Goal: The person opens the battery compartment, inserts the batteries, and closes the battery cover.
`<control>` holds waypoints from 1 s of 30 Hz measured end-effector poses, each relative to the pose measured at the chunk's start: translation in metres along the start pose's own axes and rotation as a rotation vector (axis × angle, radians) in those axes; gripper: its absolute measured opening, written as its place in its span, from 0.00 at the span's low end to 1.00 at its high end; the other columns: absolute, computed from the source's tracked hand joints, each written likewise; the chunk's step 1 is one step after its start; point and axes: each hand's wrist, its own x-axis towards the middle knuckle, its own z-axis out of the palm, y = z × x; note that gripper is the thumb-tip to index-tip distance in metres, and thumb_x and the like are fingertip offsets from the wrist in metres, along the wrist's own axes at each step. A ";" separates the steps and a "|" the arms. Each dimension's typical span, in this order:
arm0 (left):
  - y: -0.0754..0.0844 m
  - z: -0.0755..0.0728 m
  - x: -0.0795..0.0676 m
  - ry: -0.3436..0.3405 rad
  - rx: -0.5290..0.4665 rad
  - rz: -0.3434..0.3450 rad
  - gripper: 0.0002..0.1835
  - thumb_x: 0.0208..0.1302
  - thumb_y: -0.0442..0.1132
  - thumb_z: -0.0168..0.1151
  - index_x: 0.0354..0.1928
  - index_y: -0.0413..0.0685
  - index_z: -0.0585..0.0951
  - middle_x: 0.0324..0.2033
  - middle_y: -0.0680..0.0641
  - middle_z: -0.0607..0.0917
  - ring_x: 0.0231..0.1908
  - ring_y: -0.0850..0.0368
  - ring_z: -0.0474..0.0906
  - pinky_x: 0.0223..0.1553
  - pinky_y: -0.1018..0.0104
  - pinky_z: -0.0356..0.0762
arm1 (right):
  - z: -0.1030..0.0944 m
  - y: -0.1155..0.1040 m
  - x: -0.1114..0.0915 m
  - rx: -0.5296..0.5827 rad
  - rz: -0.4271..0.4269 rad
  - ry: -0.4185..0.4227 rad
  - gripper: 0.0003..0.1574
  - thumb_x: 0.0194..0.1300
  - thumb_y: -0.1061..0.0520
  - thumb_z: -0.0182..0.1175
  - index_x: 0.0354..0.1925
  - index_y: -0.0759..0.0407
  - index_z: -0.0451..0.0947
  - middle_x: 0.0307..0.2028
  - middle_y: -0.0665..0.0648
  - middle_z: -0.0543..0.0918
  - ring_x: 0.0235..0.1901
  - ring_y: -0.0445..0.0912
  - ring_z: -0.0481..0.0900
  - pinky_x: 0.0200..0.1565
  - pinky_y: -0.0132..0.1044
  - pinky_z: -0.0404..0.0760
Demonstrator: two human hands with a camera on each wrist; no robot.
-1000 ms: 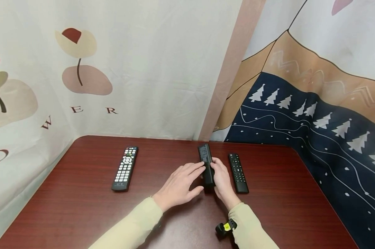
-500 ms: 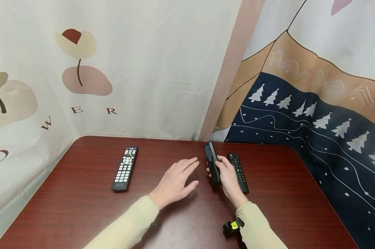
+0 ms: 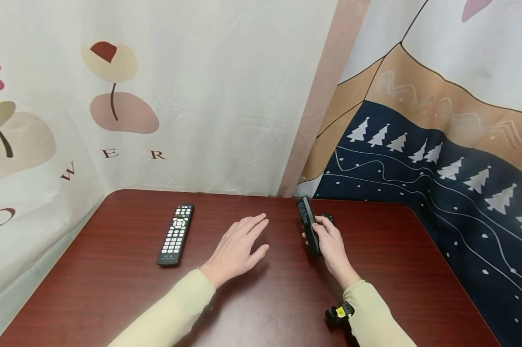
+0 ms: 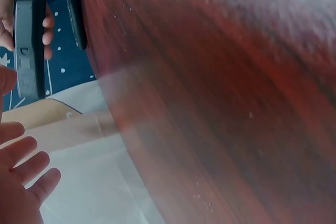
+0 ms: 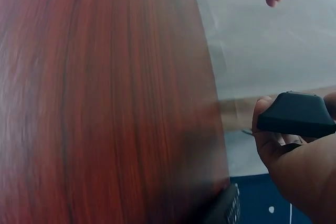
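My right hand (image 3: 331, 243) grips a black remote control (image 3: 308, 225) around its sides and holds it above the table, its back turned up toward the head camera. In the left wrist view the back of this remote (image 4: 30, 45) shows between thumb and fingers; the right wrist view shows its end (image 5: 296, 115). A second black remote (image 3: 329, 218) lies on the table, mostly hidden behind the right hand. To the left, my left hand (image 3: 237, 250) hovers over the table with straight, spread fingers, holding nothing. In the left wrist view the left hand's fingers (image 4: 31, 166) appear relaxed.
A black remote with white buttons (image 3: 176, 236) lies on the left side of the dark red wooden table (image 3: 113, 279). Behind the table hang a pale curtain (image 3: 226, 96) and a patterned blue cloth (image 3: 399, 173). A black camera strap (image 3: 340, 312) sits on the right wrist.
The left hand's fingers have come off the held remote, and that hand has drawn back to the left. The right hand has carried the remote rightward, over the second remote.
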 end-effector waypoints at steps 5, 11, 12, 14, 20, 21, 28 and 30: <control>-0.006 -0.002 0.000 0.002 0.011 -0.015 0.30 0.68 0.46 0.66 0.68 0.41 0.77 0.69 0.43 0.77 0.66 0.45 0.74 0.62 0.47 0.74 | -0.014 0.002 0.001 -0.040 0.003 0.017 0.22 0.80 0.57 0.47 0.65 0.63 0.75 0.55 0.71 0.81 0.43 0.54 0.87 0.41 0.33 0.83; -0.011 -0.004 -0.002 -0.001 0.019 -0.033 0.30 0.69 0.46 0.65 0.68 0.41 0.77 0.68 0.42 0.77 0.65 0.45 0.74 0.61 0.48 0.74 | -0.028 0.002 0.002 -0.088 0.006 0.031 0.22 0.80 0.56 0.48 0.65 0.62 0.75 0.52 0.71 0.82 0.44 0.56 0.86 0.42 0.33 0.83; -0.012 -0.005 -0.002 0.000 0.021 -0.035 0.30 0.69 0.46 0.65 0.68 0.40 0.77 0.68 0.42 0.77 0.65 0.45 0.74 0.60 0.48 0.74 | -0.030 0.002 0.002 -0.096 0.008 0.032 0.22 0.80 0.56 0.48 0.65 0.62 0.75 0.53 0.72 0.82 0.44 0.56 0.86 0.42 0.33 0.82; -0.014 -0.005 -0.002 0.002 0.028 -0.039 0.30 0.69 0.47 0.65 0.68 0.40 0.77 0.68 0.42 0.77 0.64 0.45 0.74 0.59 0.48 0.74 | -0.034 0.001 0.001 -0.114 0.011 0.031 0.23 0.81 0.56 0.48 0.66 0.62 0.74 0.55 0.72 0.81 0.46 0.56 0.85 0.42 0.33 0.82; -0.021 -0.008 -0.004 0.008 0.031 -0.055 0.30 0.68 0.47 0.65 0.67 0.38 0.77 0.67 0.40 0.77 0.63 0.42 0.75 0.60 0.45 0.74 | -0.044 -0.001 0.001 -0.154 0.028 0.027 0.23 0.81 0.54 0.47 0.68 0.61 0.72 0.58 0.70 0.80 0.46 0.49 0.84 0.44 0.33 0.80; -0.022 -0.009 -0.004 0.008 0.032 -0.060 0.31 0.68 0.47 0.65 0.67 0.38 0.77 0.67 0.40 0.77 0.63 0.41 0.75 0.60 0.44 0.74 | -0.046 -0.001 0.001 -0.158 0.029 0.029 0.23 0.81 0.54 0.47 0.68 0.61 0.72 0.58 0.70 0.80 0.46 0.48 0.84 0.44 0.33 0.80; -0.031 -0.012 -0.008 -0.006 0.055 -0.104 0.31 0.70 0.48 0.64 0.68 0.37 0.76 0.67 0.38 0.77 0.64 0.40 0.74 0.62 0.43 0.72 | -0.056 -0.003 0.000 -0.221 0.031 0.037 0.25 0.81 0.53 0.47 0.69 0.61 0.71 0.60 0.69 0.79 0.47 0.46 0.81 0.45 0.33 0.79; -0.034 -0.013 -0.009 -0.005 0.063 -0.114 0.31 0.70 0.48 0.64 0.68 0.37 0.76 0.68 0.38 0.77 0.64 0.40 0.74 0.62 0.43 0.72 | -0.059 -0.003 0.001 -0.245 0.030 0.041 0.25 0.81 0.53 0.48 0.69 0.61 0.70 0.61 0.68 0.78 0.48 0.47 0.80 0.45 0.33 0.79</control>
